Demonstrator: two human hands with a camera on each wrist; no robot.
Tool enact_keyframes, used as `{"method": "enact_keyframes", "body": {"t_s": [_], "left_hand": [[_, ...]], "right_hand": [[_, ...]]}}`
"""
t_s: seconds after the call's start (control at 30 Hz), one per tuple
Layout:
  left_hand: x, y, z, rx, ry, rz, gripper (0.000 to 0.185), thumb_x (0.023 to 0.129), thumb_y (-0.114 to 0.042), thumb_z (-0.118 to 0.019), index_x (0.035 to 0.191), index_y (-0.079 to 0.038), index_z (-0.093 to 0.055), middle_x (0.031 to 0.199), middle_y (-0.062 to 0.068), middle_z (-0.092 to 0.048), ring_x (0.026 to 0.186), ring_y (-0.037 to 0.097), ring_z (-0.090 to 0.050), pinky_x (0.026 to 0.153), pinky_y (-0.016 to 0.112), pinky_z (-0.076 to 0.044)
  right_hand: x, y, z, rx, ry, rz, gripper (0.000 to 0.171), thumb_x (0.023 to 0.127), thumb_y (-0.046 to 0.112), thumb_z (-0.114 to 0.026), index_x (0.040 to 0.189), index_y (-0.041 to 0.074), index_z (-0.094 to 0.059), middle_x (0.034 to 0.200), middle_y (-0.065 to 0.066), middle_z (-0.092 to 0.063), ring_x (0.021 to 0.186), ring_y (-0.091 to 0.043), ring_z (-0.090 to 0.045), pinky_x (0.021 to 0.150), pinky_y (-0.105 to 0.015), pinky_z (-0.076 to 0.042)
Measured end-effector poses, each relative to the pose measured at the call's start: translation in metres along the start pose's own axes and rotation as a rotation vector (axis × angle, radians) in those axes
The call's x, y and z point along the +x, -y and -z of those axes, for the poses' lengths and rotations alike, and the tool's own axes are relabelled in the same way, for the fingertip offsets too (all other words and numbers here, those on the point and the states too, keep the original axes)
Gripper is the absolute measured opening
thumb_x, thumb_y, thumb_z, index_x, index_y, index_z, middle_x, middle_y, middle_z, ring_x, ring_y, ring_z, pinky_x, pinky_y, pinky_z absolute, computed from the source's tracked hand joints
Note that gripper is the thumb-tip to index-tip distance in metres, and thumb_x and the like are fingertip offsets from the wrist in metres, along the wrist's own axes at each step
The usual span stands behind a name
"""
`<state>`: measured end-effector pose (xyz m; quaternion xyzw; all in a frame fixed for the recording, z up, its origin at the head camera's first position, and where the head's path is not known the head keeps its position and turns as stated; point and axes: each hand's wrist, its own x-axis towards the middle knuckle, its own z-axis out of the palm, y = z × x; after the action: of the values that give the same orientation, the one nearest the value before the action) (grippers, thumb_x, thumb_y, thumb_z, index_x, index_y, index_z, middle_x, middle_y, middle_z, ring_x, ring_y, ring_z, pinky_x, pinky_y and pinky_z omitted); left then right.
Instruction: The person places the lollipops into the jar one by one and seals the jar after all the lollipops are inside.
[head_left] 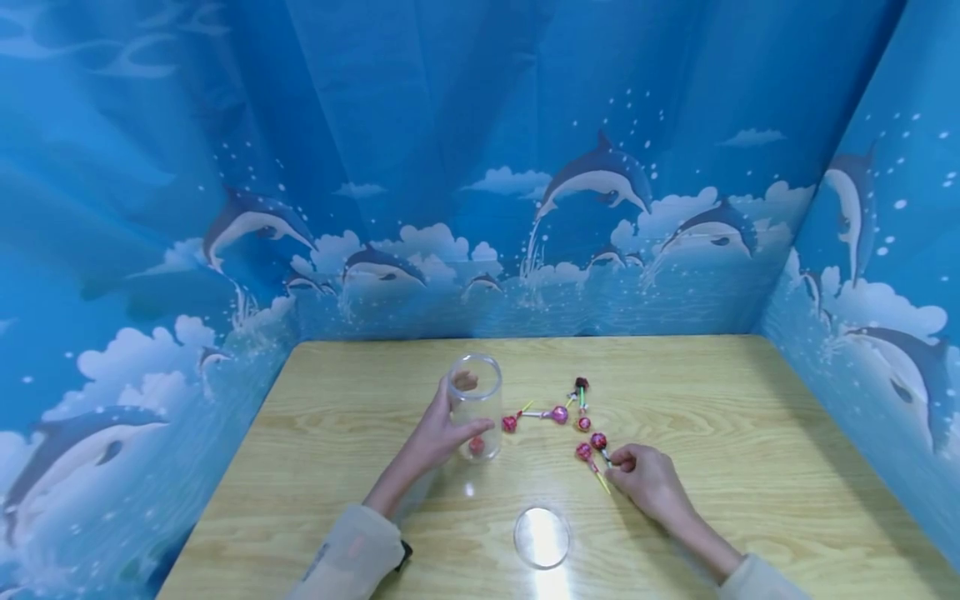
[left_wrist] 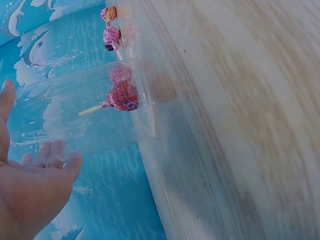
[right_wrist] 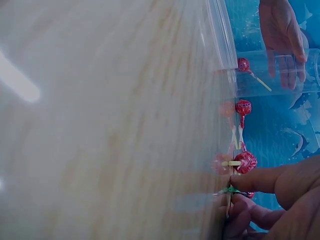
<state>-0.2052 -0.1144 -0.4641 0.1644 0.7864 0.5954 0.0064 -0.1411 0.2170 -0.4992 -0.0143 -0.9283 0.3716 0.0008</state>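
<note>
My left hand (head_left: 437,433) grips a clear plastic jar (head_left: 486,407) that stands upright on the table, thumb in front and fingers behind. One red-wrapped lollipop (left_wrist: 122,95) lies at the jar's bottom, its yellow stick slanting up. At the right, thumb and forefinger of my right hand (head_left: 651,485) pinch the stick of a dark red lollipop (head_left: 598,441), whose head points away from me. Right beside it lies a pink-red lollipop (head_left: 584,452) with a yellow stick. In the right wrist view, a green stick (right_wrist: 233,189) shows between the fingertips.
Between jar and right hand lie several more lollipops, among them a red one (head_left: 509,424), a purple one (head_left: 559,414) and a dark one (head_left: 582,383). A clear round lid (head_left: 542,567) is near the front of the wooden table (head_left: 315,467). Dolphin-print curtains (head_left: 420,150) surround the table.
</note>
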Motion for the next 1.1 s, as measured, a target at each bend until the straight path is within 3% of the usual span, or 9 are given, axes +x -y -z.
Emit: {"method": "enact_keyframes", "body": {"t_s": [0.2,0.33,0.57,0.67,0.87,1.1], "left_hand": [[0.000,0.000,0.000,0.008,0.002,-0.002,0.083,0.086,-0.013,-0.085,0.150,-0.002,-0.033,0.151,0.021,-0.048,0.142,0.041,-0.044,0.119,0.063,-0.028],[0.000,0.000,0.000,0.007,0.009,-0.003,0.084,0.086,-0.014,-0.085,0.151,-0.002,-0.033,0.151,0.021,-0.048,0.141,0.041,-0.043,0.119,0.064,-0.028],[0.000,-0.001,0.000,-0.020,0.001,0.000,0.081,0.085,-0.011,-0.085,0.149,-0.005,-0.036,0.150,0.021,-0.049,0.141,0.042,-0.044,0.120,0.064,-0.026],[-0.001,-0.002,0.000,-0.026,-0.002,0.002,0.081,0.085,-0.009,-0.085,0.149,-0.003,-0.036,0.150,0.021,-0.049,0.141,0.043,-0.044,0.120,0.065,-0.025],[0.000,-0.001,0.000,-0.020,-0.003,0.003,0.081,0.084,-0.009,-0.085,0.149,-0.004,-0.037,0.149,0.022,-0.049,0.140,0.044,-0.044,0.119,0.065,-0.025],[-0.001,0.000,0.000,-0.001,0.011,0.006,0.082,0.085,-0.013,-0.085,0.149,-0.005,-0.035,0.150,0.021,-0.048,0.141,0.044,-0.044,0.119,0.065,-0.027]], "right_hand": [[0.003,0.000,0.005,-0.017,0.009,0.007,0.006,0.081,-0.001,-0.076,0.086,0.002,-0.073,0.077,-0.002,-0.069,0.067,-0.014,-0.058,0.062,-0.026,-0.053],[0.004,-0.003,0.011,-0.002,0.013,-0.011,0.003,0.084,0.003,-0.075,0.086,0.001,-0.074,0.075,0.000,-0.068,0.065,-0.014,-0.055,0.057,-0.024,-0.048],[0.005,-0.014,0.027,0.171,0.023,-0.126,0.016,0.095,0.007,-0.070,0.103,-0.006,-0.074,0.063,-0.004,-0.063,0.052,-0.015,-0.056,0.043,-0.022,-0.041],[0.007,-0.016,0.036,0.271,0.011,-0.163,0.021,0.099,0.009,-0.068,0.110,-0.009,-0.072,0.066,-0.008,-0.064,0.053,-0.015,-0.057,0.042,-0.022,-0.043],[0.008,-0.011,0.052,0.469,0.010,-0.206,0.030,0.103,0.011,-0.064,0.119,-0.013,-0.065,0.083,-0.013,-0.070,0.065,-0.015,-0.064,0.058,-0.026,-0.057],[0.016,-0.001,0.064,0.632,0.015,-0.163,0.032,0.102,0.013,-0.065,0.116,-0.016,-0.065,0.084,-0.007,-0.071,0.069,-0.009,-0.065,0.066,-0.024,-0.059]]}}
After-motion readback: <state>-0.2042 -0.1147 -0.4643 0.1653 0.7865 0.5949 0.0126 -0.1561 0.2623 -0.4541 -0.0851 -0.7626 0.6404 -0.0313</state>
